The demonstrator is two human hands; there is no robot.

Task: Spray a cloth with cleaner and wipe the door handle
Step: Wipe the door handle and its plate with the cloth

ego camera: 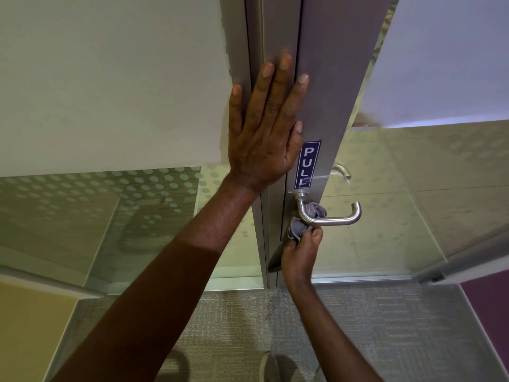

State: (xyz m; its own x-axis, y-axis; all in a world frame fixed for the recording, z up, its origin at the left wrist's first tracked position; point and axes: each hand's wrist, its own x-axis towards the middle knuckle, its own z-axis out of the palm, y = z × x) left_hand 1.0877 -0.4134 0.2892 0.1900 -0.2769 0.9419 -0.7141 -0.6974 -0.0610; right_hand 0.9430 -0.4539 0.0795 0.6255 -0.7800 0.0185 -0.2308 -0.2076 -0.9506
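at the door handle (329, 215), right hand (298, 257) pinching grey cloth (303, 224) against it, left hand (265, 128) flat, fingers spread, on door frame (325, 78)

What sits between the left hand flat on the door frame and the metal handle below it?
In the head view, a blue PULL sticker sits on the metal stile between the left hand and the handle, which the right hand wipes with a grey cloth.

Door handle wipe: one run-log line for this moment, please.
stage: wiping | left hand: flat on door frame | right hand: grips cloth on door handle | sprayer: not in view
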